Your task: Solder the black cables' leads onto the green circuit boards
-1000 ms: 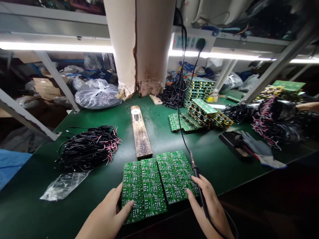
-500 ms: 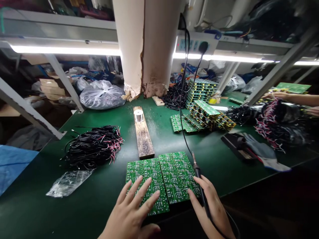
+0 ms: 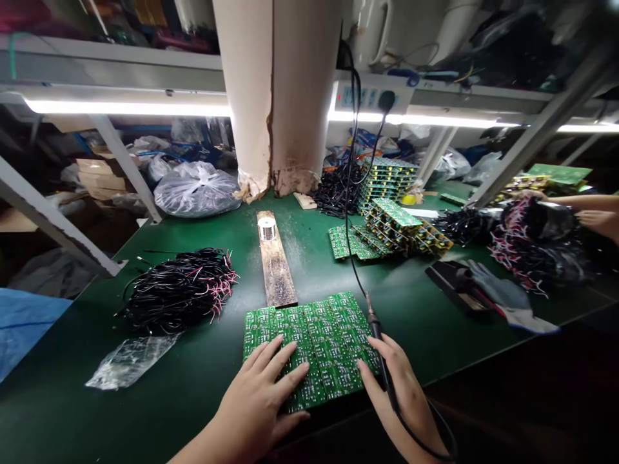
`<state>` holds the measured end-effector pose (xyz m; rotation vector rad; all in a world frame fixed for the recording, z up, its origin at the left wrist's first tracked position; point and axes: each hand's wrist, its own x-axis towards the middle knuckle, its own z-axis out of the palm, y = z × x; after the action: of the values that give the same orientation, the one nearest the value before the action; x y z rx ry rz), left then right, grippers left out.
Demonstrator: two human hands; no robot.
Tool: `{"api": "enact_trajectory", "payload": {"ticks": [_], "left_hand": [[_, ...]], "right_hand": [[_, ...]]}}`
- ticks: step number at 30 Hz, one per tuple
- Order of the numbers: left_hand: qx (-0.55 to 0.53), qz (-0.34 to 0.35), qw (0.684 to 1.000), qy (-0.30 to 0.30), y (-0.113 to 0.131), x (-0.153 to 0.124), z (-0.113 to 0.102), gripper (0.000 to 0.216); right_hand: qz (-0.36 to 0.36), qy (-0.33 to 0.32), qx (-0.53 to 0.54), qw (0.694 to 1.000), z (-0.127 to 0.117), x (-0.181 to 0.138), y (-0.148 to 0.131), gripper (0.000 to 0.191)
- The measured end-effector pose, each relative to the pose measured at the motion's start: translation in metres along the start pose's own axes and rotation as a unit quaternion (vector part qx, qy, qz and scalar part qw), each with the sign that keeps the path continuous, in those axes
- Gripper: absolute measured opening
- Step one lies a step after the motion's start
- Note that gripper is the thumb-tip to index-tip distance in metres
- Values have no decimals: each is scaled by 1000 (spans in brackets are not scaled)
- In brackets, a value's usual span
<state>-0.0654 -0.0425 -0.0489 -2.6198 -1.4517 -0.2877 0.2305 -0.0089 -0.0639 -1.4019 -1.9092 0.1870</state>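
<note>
Head view, left hand (image 3: 256,394) on circuit boards (image 3: 333,345), right hand (image 3: 402,381) holding soldering iron (image 3: 375,328)

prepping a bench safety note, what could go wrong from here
If hot, the soldering iron in the right hand could burn the left hand nearby. The black cable appears close to the iron's tip, so its insulation might scorch. The left hand, spread over the printed circuit boards, could nudge them askew.

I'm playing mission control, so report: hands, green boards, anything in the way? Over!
Left hand spread over green boards. Right hand holds soldering iron. Boards side by side. Wooden strip just beyond far edge.
</note>
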Motion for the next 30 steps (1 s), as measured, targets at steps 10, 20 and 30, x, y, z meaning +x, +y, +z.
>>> {"api": "enact_trajectory", "payload": {"ticks": [10,20,30], "left_hand": [[2,-52,999,-16,15,-2,-2,63],[-32,-97,994,-30,8,-2,-30,66],[138,-365,919,57,-176,-38,-77,73]], "right_hand": [[-4,12,-14,1000,5,1,3,39],[-25,64,5,998,4,16,13,42],[0,95,20,995,10,20,21,46]]}}
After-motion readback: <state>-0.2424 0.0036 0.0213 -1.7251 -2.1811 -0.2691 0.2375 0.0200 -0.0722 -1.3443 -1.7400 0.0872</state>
